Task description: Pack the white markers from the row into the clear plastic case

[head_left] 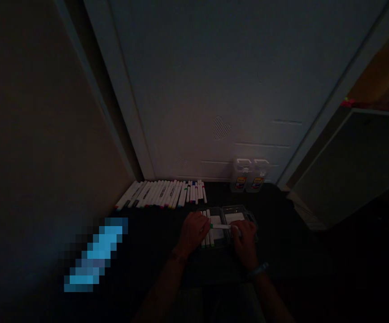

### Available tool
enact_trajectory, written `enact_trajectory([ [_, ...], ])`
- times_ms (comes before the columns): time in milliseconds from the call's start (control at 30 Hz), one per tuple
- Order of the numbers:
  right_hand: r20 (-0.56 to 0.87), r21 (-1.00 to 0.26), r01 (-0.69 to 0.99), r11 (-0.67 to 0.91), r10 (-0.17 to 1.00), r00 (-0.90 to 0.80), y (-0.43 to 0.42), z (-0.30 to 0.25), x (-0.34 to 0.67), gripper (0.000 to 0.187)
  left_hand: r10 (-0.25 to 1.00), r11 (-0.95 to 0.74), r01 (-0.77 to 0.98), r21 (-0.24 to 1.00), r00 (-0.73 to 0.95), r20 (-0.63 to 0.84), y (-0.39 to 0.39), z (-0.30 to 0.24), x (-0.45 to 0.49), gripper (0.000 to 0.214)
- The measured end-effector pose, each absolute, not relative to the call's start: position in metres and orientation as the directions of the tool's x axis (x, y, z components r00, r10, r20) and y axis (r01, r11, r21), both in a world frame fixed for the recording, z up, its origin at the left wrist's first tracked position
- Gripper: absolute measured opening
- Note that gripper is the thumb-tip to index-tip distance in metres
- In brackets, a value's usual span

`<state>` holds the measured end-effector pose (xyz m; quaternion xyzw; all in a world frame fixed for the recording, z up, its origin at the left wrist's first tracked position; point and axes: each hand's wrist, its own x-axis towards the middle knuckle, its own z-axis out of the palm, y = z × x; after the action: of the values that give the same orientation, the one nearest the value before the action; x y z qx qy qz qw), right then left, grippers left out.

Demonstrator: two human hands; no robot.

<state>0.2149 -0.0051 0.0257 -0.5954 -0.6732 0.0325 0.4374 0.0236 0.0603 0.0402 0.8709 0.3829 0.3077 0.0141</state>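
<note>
White plastic marker with a green end lies across an open clear plastic case; I judge it light, stiff, smooth, best held mid-barrel. The right hand clamps one end; the left hand meets the green end, grip unclear to me. Three white, green-ended markers fill part of the case's left half.

A hand could pass over the dark tabletop right of the open case, or between the case and the marker row at back left. Two upright clear containers stand in the way behind. From above, the left hand, right hand and white marker between them obstruct the case.
</note>
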Motion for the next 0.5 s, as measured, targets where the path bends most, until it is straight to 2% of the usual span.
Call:
enact_trajectory([
  [300, 0.559, -0.597, 0.755, 0.27, 0.815, 0.15, -0.0026, 0.0162, 0.2197, 0.029, 0.62, -0.73, 0.66, 0.177, 0.53, 0.579, 0.0607, 0.0357, 0.0223, 0.033],
  [500, 0.54, -0.621, 0.739, 0.26, 0.826, 0.163, -0.002, 0.0186, 0.2188, 0.029, 0.592, -0.754, 0.629, 0.188, 0.528, 0.608, 0.0666, 0.0326, 0.0191, 0.035],
])
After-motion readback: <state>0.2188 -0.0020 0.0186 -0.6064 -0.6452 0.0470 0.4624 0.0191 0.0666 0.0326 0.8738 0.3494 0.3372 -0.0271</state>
